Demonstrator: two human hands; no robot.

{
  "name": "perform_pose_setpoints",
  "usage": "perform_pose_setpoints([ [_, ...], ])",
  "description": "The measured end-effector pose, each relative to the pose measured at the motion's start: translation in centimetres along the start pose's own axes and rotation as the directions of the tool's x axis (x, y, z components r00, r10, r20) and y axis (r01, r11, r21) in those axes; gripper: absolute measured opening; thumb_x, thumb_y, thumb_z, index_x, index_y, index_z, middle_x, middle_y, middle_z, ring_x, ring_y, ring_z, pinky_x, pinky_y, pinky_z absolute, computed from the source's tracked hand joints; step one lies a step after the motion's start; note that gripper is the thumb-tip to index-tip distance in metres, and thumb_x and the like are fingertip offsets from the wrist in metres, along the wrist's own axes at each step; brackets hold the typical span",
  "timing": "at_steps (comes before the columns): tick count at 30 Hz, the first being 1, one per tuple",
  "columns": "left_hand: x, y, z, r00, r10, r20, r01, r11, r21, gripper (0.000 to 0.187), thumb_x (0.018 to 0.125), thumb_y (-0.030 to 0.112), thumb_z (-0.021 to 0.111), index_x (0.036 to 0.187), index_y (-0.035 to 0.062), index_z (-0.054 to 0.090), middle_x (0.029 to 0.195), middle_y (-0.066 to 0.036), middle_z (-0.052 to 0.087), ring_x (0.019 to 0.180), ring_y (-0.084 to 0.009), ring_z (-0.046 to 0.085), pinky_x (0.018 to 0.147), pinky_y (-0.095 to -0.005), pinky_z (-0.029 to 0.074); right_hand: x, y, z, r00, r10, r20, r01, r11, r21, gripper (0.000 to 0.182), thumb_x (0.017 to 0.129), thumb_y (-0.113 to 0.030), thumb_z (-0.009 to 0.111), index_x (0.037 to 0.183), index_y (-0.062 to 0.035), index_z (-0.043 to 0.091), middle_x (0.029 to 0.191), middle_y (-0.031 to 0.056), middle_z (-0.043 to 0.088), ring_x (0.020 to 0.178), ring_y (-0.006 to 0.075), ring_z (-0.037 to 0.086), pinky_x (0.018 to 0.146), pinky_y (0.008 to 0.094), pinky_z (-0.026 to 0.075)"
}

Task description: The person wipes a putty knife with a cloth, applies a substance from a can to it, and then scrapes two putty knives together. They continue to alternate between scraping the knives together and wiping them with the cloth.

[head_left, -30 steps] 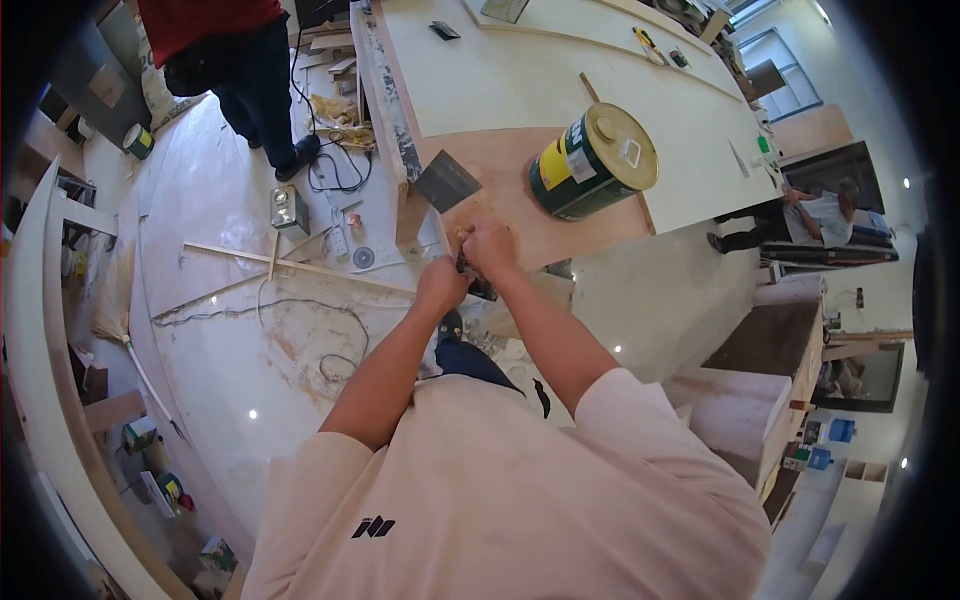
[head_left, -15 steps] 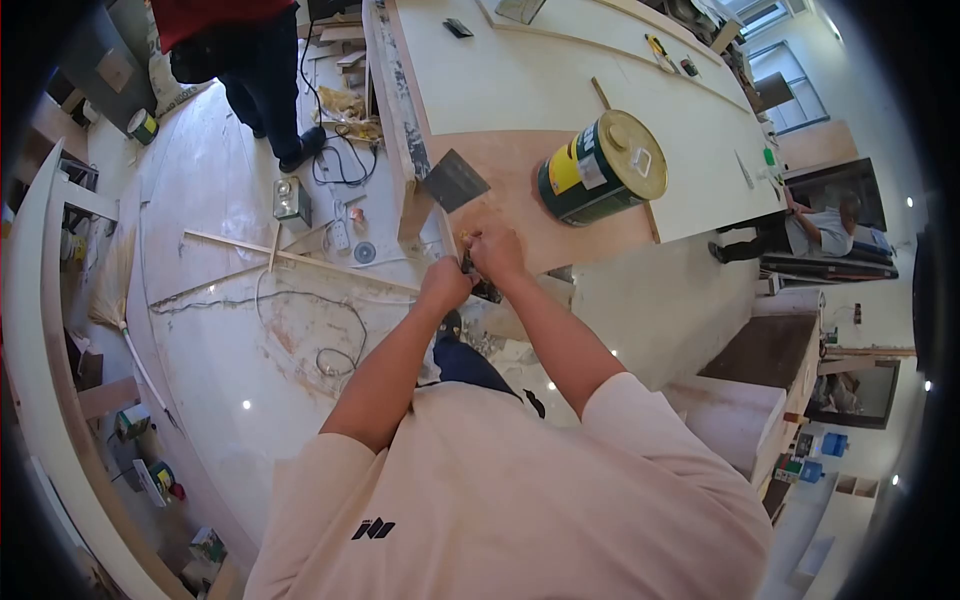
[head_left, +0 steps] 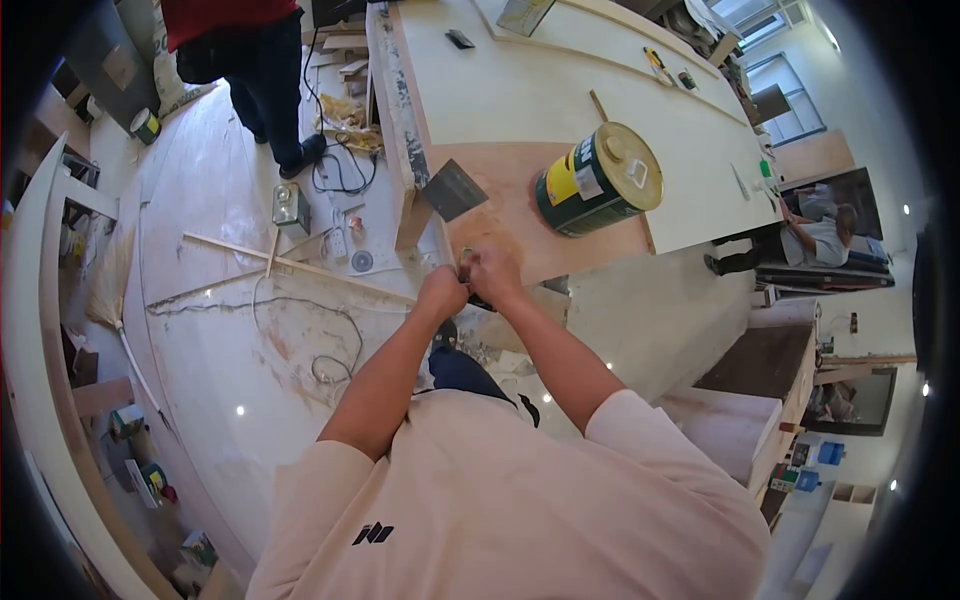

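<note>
My left hand (head_left: 441, 292) and my right hand (head_left: 495, 275) meet at the near corner of the workbench (head_left: 590, 252). Both are closed around a small dark object between them, too hidden to name. A dark square plate (head_left: 455, 190) lies on the bench edge just beyond my hands. To the right of it stands a large green and yellow can (head_left: 600, 178) with a gold lid, on a reddish-brown board (head_left: 510, 160).
A person in dark trousers (head_left: 270, 110) stands at the upper left. Another person (head_left: 822, 238) is at the far right. On the floor lie crossed wooden strips (head_left: 330, 268), cables and a metal tin (head_left: 291, 208). A broom (head_left: 112, 285) leans at the left.
My hands have shifted slightly down and stay together at the bench corner. The camera view has moved a little.
</note>
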State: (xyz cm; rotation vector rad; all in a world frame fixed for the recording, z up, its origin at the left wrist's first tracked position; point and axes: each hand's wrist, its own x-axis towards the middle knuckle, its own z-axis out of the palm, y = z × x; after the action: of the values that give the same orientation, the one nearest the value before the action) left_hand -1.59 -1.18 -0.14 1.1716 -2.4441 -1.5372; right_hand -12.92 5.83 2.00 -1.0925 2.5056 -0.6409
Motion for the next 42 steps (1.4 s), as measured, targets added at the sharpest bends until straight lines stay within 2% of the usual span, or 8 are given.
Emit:
perform_pose_setpoints([
  [7, -0.8, 0.9, -1.1, 0.995, -0.023, 0.100, 0.023, 1.000, -0.001, 0.042, 0.077, 0.029, 0.077, 0.093, -0.0078, 0.065, 0.096, -0.030, 0.065, 0.097, -0.0437, 0.063, 0.081, -0.0472, 0.050, 3.7, -1.8, -0.3, 0.967, 0.064, -0.248, -0.050, 0.997, 0.063, 0.017, 0.077, -0.022, 0.070, 0.083, -0.0060, 0.071, 0.090, 0.0198, 0.068, 0.087, 0.0359, 0.065, 0.074, 0.0437, 0.050],
  [10, -1.1, 0.8, -1.0, 0.999, -0.011, 0.042, 0.011, 1.000, 0.006, 0.040, 0.077, 0.029, 0.078, 0.087, -0.0075, 0.065, 0.087, -0.029, 0.065, 0.089, -0.0426, 0.065, 0.076, -0.0469, 0.050, 2.2, -1.4, -1.5, 0.975, 0.109, -0.192, -0.071, 0.979, 0.191, 0.014, 0.080, -0.019, 0.066, 0.086, -0.0064, 0.069, 0.088, 0.0208, 0.066, 0.086, 0.0386, 0.064, 0.074, 0.0452, 0.050],
  [13, -1.5, 1.0, -0.9, 0.999, 0.018, 0.040, -0.016, 0.999, -0.033, 0.037, 0.079, 0.026, 0.076, 0.090, -0.0074, 0.064, 0.089, -0.030, 0.065, 0.092, -0.0440, 0.063, 0.077, -0.0472, 0.049, -1.2, -0.2, -1.9, 0.990, -0.119, 0.076, 0.117, 0.993, 0.027, 0.011, 0.079, -0.015, 0.066, 0.085, -0.0068, 0.069, 0.086, 0.0190, 0.066, 0.082, 0.0391, 0.064, 0.071, 0.0458, 0.050],
  [25, -2.3, 0.2, 0.8, 0.994, 0.055, -0.096, -0.061, 0.997, -0.056, 0.032, 0.082, 0.023, 0.072, 0.093, -0.0042, 0.059, 0.087, -0.030, 0.064, 0.091, -0.0457, 0.062, 0.078, -0.0482, 0.048, 1.7, -2.1, -1.6, 0.954, 0.133, -0.267, -0.094, 0.983, 0.155, 0.018, 0.076, -0.022, 0.072, 0.084, -0.0048, 0.069, 0.084, 0.0197, 0.066, 0.083, 0.0378, 0.064, 0.074, 0.0448, 0.049],
  [31, -1.8, -1.4, 1.3, 0.996, 0.017, -0.090, -0.038, 0.972, -0.231, 0.034, 0.079, 0.020, 0.077, 0.080, -0.0005, 0.050, 0.072, -0.019, 0.060, 0.064, -0.0290, 0.065, 0.057, -0.0403, 0.051, -2.4, 0.3, -2.3, 0.972, -0.187, 0.142, 0.173, 0.979, 0.105, 0.014, 0.077, -0.018, 0.070, 0.079, -0.0049, 0.069, 0.084, 0.0180, 0.066, 0.085, 0.0377, 0.064, 0.074, 0.0448, 0.050],
  [34, -1.3, -2.3, 2.2, 0.985, 0.101, -0.141, -0.127, 0.973, -0.193, 0.034, 0.078, 0.018, 0.078, 0.080, -0.0001, 0.049, 0.071, -0.016, 0.059, 0.058, -0.0233, 0.064, 0.050, -0.0375, 0.051, 0.0, -0.1, -0.6, 0.984, -0.176, 0.014, 0.173, 0.980, 0.098, 0.014, 0.076, -0.018, 0.070, 0.080, -0.0045, 0.069, 0.084, 0.0176, 0.066, 0.084, 0.0379, 0.064, 0.074, 0.0448, 0.049],
  [37, -1.5, -1.7, 1.7, 0.999, -0.018, -0.039, 0.009, 0.977, -0.215, 0.038, 0.074, 0.022, 0.080, 0.086, 0.0001, 0.052, 0.082, -0.023, 0.062, 0.085, -0.0420, 0.062, 0.072, -0.0458, 0.047, 2.7, -1.5, -0.5, 0.971, -0.104, -0.215, 0.142, 0.975, 0.171, 0.013, 0.077, -0.017, 0.068, 0.079, -0.0042, 0.069, 0.084, 0.0178, 0.066, 0.084, 0.0385, 0.063, 0.074, 0.0453, 0.049],
  [42, -0.3, -1.3, -0.4, 0.991, -0.055, 0.125, 0.077, 0.981, -0.180, 0.037, 0.077, 0.026, 0.079, 0.081, -0.0034, 0.058, 0.072, -0.021, 0.062, 0.068, -0.0312, 0.064, 0.059, -0.0405, 0.048, -1.7, -0.1, -1.3, 0.978, -0.081, -0.195, 0.110, 0.984, 0.143, 0.014, 0.077, -0.017, 0.069, 0.078, -0.0033, 0.068, 0.085, 0.0185, 0.065, 0.081, 0.0382, 0.063, 0.072, 0.0454, 0.049],
])
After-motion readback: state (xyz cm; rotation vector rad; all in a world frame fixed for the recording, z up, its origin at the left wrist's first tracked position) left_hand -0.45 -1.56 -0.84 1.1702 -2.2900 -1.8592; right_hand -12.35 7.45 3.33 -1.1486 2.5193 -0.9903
